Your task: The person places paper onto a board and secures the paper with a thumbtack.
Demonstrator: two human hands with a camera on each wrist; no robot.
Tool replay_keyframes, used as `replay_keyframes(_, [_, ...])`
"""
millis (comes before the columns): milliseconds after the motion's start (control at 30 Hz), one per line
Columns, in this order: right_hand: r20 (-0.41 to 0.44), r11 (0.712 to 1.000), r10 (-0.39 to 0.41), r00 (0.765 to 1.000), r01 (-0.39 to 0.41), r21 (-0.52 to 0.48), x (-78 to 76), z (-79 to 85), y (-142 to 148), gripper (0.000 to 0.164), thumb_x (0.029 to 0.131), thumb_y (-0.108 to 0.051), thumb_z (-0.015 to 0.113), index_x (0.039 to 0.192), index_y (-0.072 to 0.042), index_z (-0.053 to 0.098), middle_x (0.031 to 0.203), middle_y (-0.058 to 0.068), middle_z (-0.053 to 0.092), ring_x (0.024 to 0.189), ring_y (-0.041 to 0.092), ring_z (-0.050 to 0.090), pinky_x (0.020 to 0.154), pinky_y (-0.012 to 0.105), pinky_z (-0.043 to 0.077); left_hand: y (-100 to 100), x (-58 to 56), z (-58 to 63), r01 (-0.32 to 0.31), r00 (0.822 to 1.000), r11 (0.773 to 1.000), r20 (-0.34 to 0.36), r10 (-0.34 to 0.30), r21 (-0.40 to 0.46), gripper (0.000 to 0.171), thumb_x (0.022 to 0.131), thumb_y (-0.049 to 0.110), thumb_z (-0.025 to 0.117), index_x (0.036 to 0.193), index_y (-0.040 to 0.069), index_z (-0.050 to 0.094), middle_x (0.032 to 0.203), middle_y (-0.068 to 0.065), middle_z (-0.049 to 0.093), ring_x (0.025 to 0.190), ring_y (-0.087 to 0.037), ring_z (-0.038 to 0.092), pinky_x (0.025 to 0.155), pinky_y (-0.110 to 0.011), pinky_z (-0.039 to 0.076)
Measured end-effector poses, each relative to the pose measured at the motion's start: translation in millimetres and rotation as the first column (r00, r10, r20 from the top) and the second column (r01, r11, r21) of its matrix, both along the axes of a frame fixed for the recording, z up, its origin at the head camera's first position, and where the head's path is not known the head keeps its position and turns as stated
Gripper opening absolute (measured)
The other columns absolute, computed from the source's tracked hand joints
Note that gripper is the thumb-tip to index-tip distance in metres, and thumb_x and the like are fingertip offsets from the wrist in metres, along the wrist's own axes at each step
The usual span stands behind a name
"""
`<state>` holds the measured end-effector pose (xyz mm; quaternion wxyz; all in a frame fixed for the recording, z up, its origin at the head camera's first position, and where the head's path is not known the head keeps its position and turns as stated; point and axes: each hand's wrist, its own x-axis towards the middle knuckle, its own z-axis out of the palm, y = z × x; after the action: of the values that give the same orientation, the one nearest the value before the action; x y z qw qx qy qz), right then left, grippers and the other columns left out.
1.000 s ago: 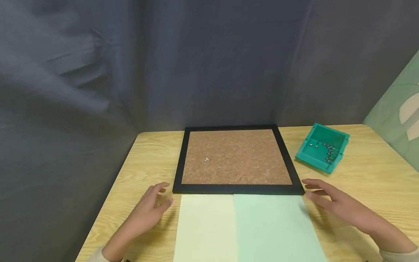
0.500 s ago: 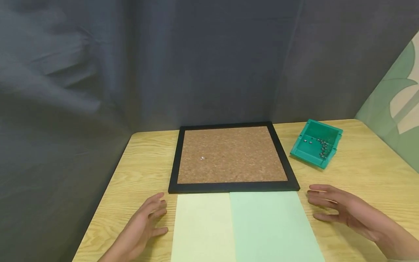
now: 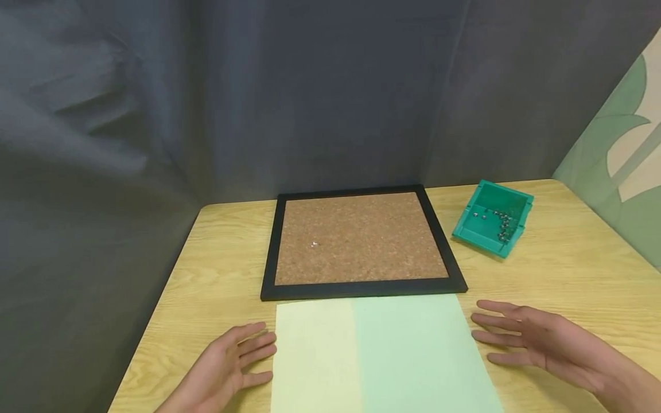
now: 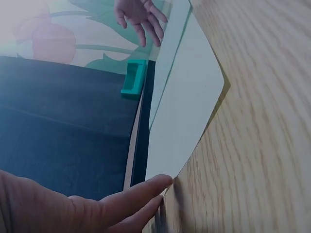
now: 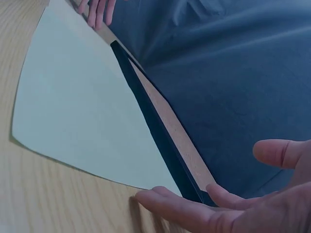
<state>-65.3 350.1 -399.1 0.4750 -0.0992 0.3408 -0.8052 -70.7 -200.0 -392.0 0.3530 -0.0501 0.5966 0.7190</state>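
A pale yellow sheet of paper [image 3: 315, 355] and a light green sheet [image 3: 420, 350] lie side by side, overlapping in the middle, in front of a black-framed cork board [image 3: 361, 238]. My left hand [image 3: 222, 364] is beside the yellow sheet, fingers extended and spread, fingertips right at its left edge. In the left wrist view, a fingertip [image 4: 160, 182] overlaps the paper's corner. To the right of the green sheet is my right hand [image 3: 542, 344], palm turned inward, fingers spread and holding nothing. A small shiny piece [image 3: 314, 244] sits on the cork.
A green plastic tray [image 3: 477, 235] with several small metal pieces [image 3: 505, 223] stands right of the board on the wooden table [image 3: 573, 252]. A dark curtain [image 3: 330, 97] hangs behind and on the left. A leaf-patterned surface [image 3: 619, 149] borders the right side.
Both hands have drawn back from the board's front corners toward the sheets' sides, with fingers now more spread. The head view has shifted slightly. The board and tray appear to stay in place.
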Motion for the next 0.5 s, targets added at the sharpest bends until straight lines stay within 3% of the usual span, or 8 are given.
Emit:
replay_keyframes(200, [0.003, 0.998, 0.009, 1.000, -0.009, -0.057, -2.5, 0.5, -10.7, 0.064, 0.109, -0.022, -0.006, 0.153, -0.023, 0.041, 0.155, -0.002, 0.044, 0.147, 0.020, 0.038, 0.122, 0.047, 0.026, 6.9, 0.4, 3.1, 0.008, 1.000, 1.000, -0.014, -0.007, 0.013, 0.079, 0.106, 0.050, 0.032, 0.158, -0.003, 0.005, 0.162, -0.032, 0.009, 0.151, -0.046, 0.015, 0.111, -0.057, 0.040])
replay_keyframes(500, [-0.004, 1.000, -0.011, 1.000, 0.011, -0.028, -1.5, -2.9, -25.9, 0.060, 0.109, -0.017, 0.000, 0.152, -0.017, 0.041, 0.156, 0.003, 0.044, 0.146, 0.021, 0.040, 0.120, 0.046, 0.031, 17.7, 2.9, 4.3, -0.029, 1.000, 0.999, -0.011, 0.029, -0.022, 0.071, 0.106, 0.048, 0.037, 0.155, 0.000, 0.022, 0.160, -0.032, 0.020, 0.148, -0.045, 0.027, 0.106, -0.055, 0.045])
